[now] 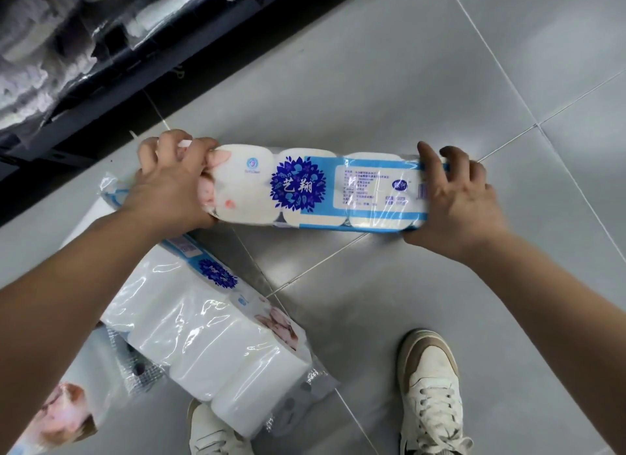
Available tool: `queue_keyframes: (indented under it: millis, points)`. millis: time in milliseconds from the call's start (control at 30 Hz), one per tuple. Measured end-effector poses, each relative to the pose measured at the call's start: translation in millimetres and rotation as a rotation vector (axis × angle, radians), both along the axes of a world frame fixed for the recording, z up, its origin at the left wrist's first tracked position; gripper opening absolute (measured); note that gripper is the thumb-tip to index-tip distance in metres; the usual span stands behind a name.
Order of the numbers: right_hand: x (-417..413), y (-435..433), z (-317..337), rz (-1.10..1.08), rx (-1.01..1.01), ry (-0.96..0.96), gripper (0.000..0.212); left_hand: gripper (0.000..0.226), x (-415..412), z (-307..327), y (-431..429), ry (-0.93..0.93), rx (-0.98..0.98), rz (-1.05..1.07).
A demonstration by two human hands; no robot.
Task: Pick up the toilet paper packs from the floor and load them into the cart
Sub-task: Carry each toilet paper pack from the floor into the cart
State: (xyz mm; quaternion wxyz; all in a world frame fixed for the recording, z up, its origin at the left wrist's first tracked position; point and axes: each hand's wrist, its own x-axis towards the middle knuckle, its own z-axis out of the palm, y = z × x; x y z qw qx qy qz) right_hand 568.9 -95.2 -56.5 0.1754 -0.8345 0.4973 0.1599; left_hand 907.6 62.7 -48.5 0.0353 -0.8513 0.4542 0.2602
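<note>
A long toilet paper pack (315, 190) in clear wrap with a blue flower label lies level above the grey tiled floor. My left hand (169, 180) grips its left end, fingers curled into the wrap. My right hand (457, 197) grips its right end, fingers over the top edge. A second toilet paper pack (210, 336) lies on the floor below my left forearm. A third pack (64, 410) shows at the bottom left, partly hidden by my arm. No cart can be made out clearly.
A dark shelf base (101, 92) runs diagonally across the top left, with wrapped goods (44, 38) above it. My two white sneakers (430, 393) stand at the bottom. Grey floor tiles (440, 65) fill the right and top right.
</note>
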Motion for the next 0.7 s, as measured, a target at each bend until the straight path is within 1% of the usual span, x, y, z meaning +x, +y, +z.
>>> queue_keyframes:
  millis: [167,300,500,600,700]
  points:
    - [5,-1,14,-0.008,0.022,-0.022,0.121,0.099,-5,13,-4,-0.009,-0.023,0.004]
    - [4,1,45,-0.026,0.003,-0.035,0.118,0.097,-9,46,-2,-0.007,-0.052,0.02]
    - [1,3,123,-0.026,-0.034,-0.101,0.113,0.104,-12,126,7,0.004,-0.087,0.055]
    - [-1,2,172,-0.027,-0.058,-0.136,0.112,0.112,-14,177,13,-0.004,-0.093,0.085]
    - [0,2,229,-0.02,-0.062,-0.134,0.112,0.11,-18,232,15,-0.008,-0.092,0.102]
